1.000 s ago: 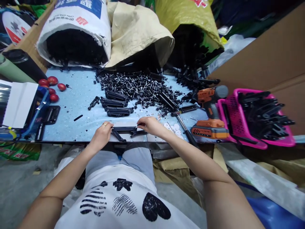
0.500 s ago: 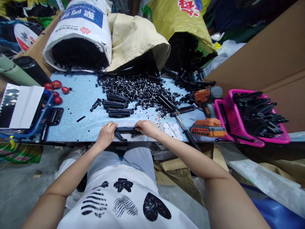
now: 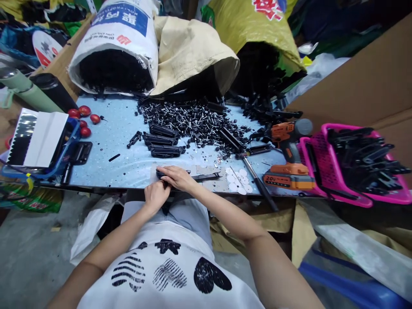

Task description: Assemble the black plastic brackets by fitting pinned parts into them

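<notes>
At the table's near edge my right hand (image 3: 175, 177) lies over the left end of a long black plastic part (image 3: 206, 175), fingers pressed down on it. My left hand (image 3: 156, 195) sits just below, at the edge, fingers curled under the same part; what they grip is hidden. Three more black parts (image 3: 162, 139) lie stacked side by side a little further in. Behind them spreads a heap of small black pins with metal tips (image 3: 189, 118).
An orange cordless drill (image 3: 288, 154) stands at the right beside a pink basket (image 3: 315, 171) full of black parts. Open sacks (image 3: 112, 47) lie at the back. Red fruits (image 3: 84, 118), a blue tray (image 3: 69, 141) and white discs (image 3: 238, 178) are on the light-blue table (image 3: 106, 159).
Both hands came together: the left hand slid right and down to the table edge, and the right hand moved left over the part's left end. The camera view shifted slightly.
</notes>
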Demonstrator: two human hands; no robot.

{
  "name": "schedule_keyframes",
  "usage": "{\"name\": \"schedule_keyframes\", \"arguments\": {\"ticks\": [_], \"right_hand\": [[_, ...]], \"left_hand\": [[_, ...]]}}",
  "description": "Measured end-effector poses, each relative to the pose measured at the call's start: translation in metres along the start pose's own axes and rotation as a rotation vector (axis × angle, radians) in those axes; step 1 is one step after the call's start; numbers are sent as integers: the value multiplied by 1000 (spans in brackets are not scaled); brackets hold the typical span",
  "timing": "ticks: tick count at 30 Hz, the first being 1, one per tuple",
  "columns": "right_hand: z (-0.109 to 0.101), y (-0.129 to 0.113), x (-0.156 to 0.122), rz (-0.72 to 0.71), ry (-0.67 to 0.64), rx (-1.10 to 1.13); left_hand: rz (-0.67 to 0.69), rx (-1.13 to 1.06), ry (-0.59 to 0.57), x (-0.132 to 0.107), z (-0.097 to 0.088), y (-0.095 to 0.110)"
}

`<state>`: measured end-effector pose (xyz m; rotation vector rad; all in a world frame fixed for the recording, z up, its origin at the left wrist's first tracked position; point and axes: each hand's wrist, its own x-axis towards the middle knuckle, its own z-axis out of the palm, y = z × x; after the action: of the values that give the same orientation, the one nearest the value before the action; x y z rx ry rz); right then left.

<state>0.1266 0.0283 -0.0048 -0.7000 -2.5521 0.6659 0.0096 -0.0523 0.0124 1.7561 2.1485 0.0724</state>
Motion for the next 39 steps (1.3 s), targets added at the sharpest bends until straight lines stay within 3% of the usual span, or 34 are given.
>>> {"name": "schedule_keyframes", "arguments": {"ticks": [5,10,20,39], "right_hand": [[7,1,-7,17,59,-20],[12,-2,-3,76,21,-112],[16,1,0,116,20,-21],[15,0,1,95,24,44]], "left_hand": [[-11,-9,14,2,2,-12],[28,10,-6,7,1,-20],[94,-67,-79,22,-5,-38],[145,-93,-6,18,1,-43]]}}
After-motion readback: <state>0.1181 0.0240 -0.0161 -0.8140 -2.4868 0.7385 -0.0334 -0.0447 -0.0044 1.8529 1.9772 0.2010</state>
